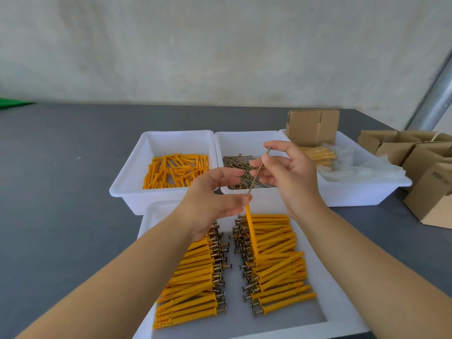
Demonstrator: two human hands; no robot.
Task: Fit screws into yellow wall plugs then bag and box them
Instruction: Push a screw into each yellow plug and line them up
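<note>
A screw (258,170) meets the mouth of a yellow wall plug (252,234), held above the near tray (342,302) of finished plugs (281,270). The left hand (210,201) pinches the plug's top in its grip; the right hand (288,172) grasps the screw between fingers and thumb. Behind, white trays hold loose plugs (176,171), loose screws (242,172) and bagged sets (320,155), with cardboard boxes (420,162) on the grey worktop (73,192).

Bare tabletop (61,179) left of trays (127,182)
</note>
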